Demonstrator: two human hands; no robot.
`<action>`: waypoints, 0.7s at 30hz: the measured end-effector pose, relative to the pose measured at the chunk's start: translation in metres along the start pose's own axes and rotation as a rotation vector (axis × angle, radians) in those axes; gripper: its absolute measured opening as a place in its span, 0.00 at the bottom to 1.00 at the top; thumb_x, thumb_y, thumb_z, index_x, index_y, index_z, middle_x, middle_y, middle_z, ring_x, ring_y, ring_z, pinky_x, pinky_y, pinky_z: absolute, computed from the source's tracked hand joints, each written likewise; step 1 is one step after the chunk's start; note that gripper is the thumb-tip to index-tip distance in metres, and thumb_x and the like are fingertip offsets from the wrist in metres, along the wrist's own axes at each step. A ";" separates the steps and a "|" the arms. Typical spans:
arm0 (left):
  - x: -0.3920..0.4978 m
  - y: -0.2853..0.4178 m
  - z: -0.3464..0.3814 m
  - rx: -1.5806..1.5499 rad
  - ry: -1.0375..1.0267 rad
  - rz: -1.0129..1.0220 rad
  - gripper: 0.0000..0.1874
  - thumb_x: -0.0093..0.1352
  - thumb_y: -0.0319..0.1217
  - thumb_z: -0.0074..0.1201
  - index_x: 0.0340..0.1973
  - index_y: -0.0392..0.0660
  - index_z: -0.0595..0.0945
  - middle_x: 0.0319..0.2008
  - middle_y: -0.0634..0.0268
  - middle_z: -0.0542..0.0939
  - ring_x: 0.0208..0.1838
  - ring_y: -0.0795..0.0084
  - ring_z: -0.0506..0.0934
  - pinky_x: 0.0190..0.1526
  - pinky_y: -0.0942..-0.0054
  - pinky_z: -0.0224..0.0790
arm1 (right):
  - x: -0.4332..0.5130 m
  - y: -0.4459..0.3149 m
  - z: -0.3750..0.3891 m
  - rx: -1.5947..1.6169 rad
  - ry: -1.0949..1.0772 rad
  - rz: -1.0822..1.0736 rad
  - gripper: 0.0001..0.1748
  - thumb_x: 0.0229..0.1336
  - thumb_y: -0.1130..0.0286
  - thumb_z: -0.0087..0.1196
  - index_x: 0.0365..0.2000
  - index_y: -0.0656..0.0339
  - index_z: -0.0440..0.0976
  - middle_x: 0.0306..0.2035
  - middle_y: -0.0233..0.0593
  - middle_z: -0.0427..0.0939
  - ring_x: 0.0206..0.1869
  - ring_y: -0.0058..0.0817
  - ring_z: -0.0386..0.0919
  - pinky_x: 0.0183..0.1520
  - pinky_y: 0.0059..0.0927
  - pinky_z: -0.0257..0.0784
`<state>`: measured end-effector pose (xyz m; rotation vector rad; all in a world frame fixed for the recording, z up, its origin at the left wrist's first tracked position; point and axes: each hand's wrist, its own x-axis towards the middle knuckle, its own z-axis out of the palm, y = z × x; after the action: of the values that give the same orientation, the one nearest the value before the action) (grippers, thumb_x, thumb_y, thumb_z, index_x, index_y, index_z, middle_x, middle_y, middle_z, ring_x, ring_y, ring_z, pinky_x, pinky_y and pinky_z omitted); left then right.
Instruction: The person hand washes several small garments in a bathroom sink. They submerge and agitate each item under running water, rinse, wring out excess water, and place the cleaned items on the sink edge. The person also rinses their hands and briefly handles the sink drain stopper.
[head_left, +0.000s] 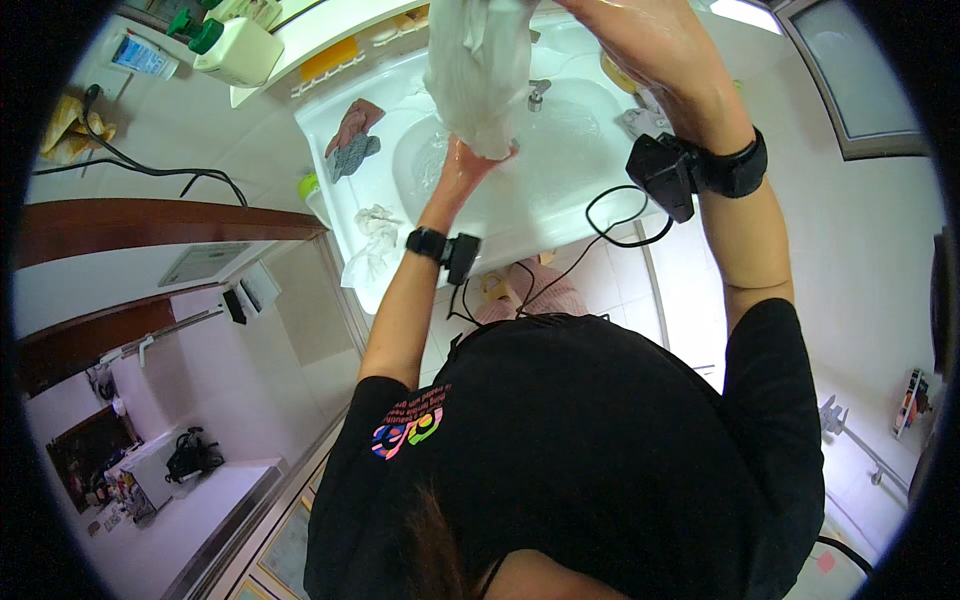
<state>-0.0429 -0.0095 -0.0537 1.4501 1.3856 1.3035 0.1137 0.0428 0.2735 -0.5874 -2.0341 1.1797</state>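
A wet white cloth (480, 75) is stretched up over the white washbasin (345, 202), its top end cut off by the picture's upper edge. My left hand (469, 165) grips its lower end, with most of the fingers hidden behind the fabric. My right hand (626, 34) is raised near the upper end of the cloth. Its fingers run out of the picture, so their hold cannot be seen. Both hands look wet. Below them, water lies in the bowl beside a small metal tap (538, 94).
A brown cloth (356, 124) and a grey cloth (352, 156) lie on the basin's left rim. Crumpled white fabric (376, 240) drapes over its front left. Pump bottles (240, 56) stand at upper left. Black cables (600, 225) hang from my wrist devices near the basin's front edge.
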 end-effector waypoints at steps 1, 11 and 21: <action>0.002 -0.004 0.005 -0.281 0.038 -0.098 0.34 0.63 0.40 0.65 0.61 0.40 0.71 0.55 0.57 0.76 0.55 0.61 0.76 0.57 0.67 0.66 | -0.008 0.002 -0.004 0.009 0.052 0.034 0.15 0.62 0.71 0.54 0.49 0.63 0.76 0.39 0.33 0.80 0.41 0.18 0.74 0.47 0.21 0.69; 0.021 0.027 -0.021 -0.905 0.297 -0.267 0.19 0.67 0.18 0.43 0.53 0.41 0.76 0.46 0.60 0.79 0.49 0.68 0.78 0.51 0.69 0.73 | -0.164 0.244 -0.033 0.479 0.527 0.740 0.21 0.60 0.69 0.58 0.52 0.62 0.70 0.47 0.35 0.77 0.47 0.24 0.76 0.50 0.32 0.77; 0.022 0.081 0.029 -0.853 0.180 -0.345 0.26 0.60 0.12 0.34 0.54 0.36 0.74 0.51 0.52 0.77 0.53 0.59 0.77 0.57 0.62 0.71 | -0.177 0.341 0.125 -0.015 0.168 0.484 0.59 0.40 0.56 0.75 0.67 0.60 0.51 0.64 0.56 0.58 0.64 0.47 0.63 0.65 0.40 0.64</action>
<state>0.0022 0.0042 0.0213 0.5091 0.9236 1.5371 0.1458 0.0175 -0.1284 -1.1924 -1.8105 1.3311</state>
